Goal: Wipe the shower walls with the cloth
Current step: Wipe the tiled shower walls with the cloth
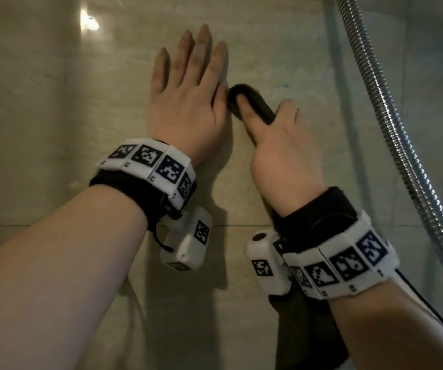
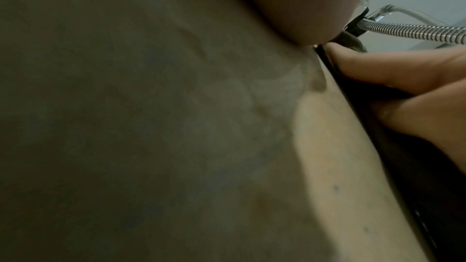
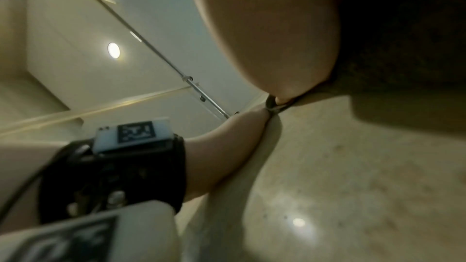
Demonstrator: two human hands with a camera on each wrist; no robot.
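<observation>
No legible text, brand, number or sign in any view. Only markings: black-and-white square coded tags, no readable characters, on the white left wristband [image 1: 148, 162], the white right wristband [image 1: 343, 265], and on the small white camera modules under each wrist [image 1: 188, 239] [image 1: 265, 265]. One such tag also shows in the right wrist view [image 3: 136, 131]. Tiny marks beside tags: illegible.

Both forearms were bare. Each wrist wore a black strap [image 1: 135, 190] carrying a band of white blocks [image 1: 148, 161] printed with black square codes, beside a white camera box [image 1: 188, 241]; a black cable [image 1: 428, 305] trailed from the right one
</observation>
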